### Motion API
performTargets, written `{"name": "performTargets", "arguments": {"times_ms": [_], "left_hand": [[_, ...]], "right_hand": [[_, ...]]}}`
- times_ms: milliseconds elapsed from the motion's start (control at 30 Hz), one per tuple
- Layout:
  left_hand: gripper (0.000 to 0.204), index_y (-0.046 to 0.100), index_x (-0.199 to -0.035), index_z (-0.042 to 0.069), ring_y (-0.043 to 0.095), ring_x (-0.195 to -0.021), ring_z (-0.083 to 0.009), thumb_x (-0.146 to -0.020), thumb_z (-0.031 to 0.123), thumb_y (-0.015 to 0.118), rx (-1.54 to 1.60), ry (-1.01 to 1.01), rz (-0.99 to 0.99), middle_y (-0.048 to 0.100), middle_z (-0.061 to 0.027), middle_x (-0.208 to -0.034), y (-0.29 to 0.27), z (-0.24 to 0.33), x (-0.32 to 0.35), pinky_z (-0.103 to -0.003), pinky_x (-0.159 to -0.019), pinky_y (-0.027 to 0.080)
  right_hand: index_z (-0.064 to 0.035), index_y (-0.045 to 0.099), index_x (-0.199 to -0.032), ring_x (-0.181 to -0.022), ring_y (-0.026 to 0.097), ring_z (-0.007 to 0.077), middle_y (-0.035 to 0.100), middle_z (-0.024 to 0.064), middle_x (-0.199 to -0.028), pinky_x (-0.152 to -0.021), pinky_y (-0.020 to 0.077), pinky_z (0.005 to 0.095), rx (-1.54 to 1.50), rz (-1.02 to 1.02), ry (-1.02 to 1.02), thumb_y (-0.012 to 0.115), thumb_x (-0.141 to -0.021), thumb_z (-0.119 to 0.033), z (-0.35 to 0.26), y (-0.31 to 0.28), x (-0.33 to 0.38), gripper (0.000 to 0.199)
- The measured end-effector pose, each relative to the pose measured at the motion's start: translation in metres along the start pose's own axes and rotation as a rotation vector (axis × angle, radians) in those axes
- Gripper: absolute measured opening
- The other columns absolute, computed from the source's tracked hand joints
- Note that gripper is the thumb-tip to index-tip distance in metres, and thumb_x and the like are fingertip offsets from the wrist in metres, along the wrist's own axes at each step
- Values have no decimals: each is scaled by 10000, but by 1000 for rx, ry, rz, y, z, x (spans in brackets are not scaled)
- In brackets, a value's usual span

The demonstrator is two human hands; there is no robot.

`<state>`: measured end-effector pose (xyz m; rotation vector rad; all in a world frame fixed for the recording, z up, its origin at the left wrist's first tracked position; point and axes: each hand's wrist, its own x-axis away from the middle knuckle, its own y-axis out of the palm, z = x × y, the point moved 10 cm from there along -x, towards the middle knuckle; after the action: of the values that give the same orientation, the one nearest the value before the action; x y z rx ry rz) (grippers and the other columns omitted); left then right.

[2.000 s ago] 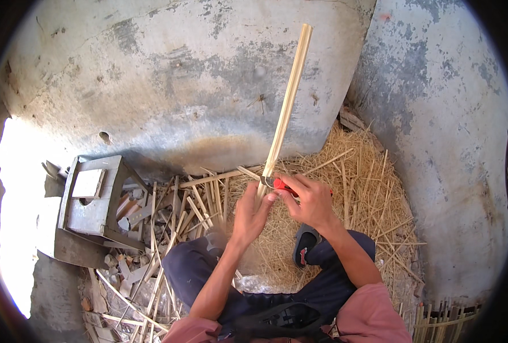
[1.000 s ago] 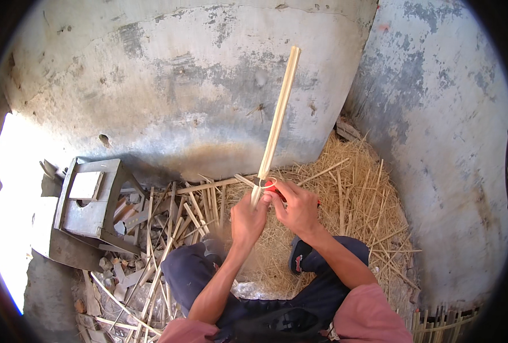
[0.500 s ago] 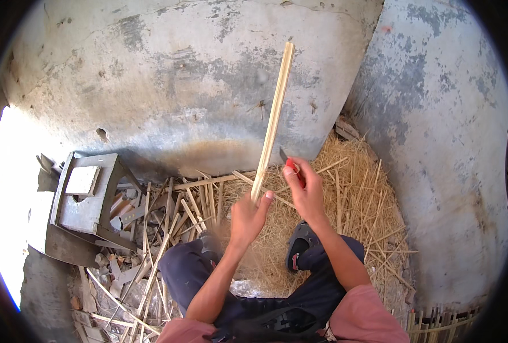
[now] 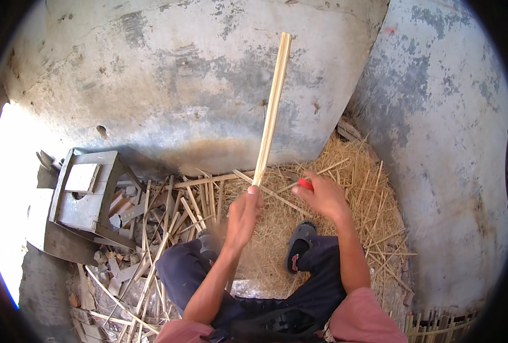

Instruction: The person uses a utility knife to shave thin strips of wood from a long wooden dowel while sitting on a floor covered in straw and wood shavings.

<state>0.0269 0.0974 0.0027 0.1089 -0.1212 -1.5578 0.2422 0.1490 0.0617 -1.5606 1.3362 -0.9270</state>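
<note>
My left hand (image 4: 244,217) is closed round the lower end of a long pale split-wood strip (image 4: 272,108), which looks like bamboo and rises upright, leaning slightly right. Off to its right, my right hand (image 4: 326,197) is closed on a small knife (image 4: 305,184) with a red handle. Only a bit of the red handle shows; its blade is hidden now. The right hand is apart from the strip, above the straw-like shavings.
A heap of pale shavings and strips (image 4: 357,200) covers the floor ahead and right. On the left stands a wooden stool (image 4: 91,197), near rubble (image 4: 117,268) and loose strips. Worn plaster walls (image 4: 197,74) close in ahead and right. My shod foot (image 4: 301,246) rests among the shavings.
The right hand has moved right and slightly down, and turned so that the knife blade no longer shows. The left hand has turned a little, its thumb now up along the strip.
</note>
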Motion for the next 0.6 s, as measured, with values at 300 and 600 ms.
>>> {"name": "performTargets", "arguments": {"times_ms": [300, 600], "left_hand": [[588, 695, -1085, 7, 268, -565, -25, -1158, 510, 400, -35, 24, -41, 311, 104, -657, 5, 3, -2, -243, -518, 225], [470, 718, -1061, 19, 432, -640, -56, -1143, 418, 482, -86, 80, -10, 484, 44, -710, -1, 1, -2, -281, -570, 347]], "right_hand": [[-37, 684, -1216, -824, 739, 289, 760, 154, -958, -721, 555, 367, -580, 289, -301, 725, -1010, -330, -46, -49, 11, 361], [-22, 698, -1132, -831, 744, 335, 753, 146, -985, -712, 579, 405, -409, 309, -558, 747, -987, -286, -89, -24, 28, 305]]}}
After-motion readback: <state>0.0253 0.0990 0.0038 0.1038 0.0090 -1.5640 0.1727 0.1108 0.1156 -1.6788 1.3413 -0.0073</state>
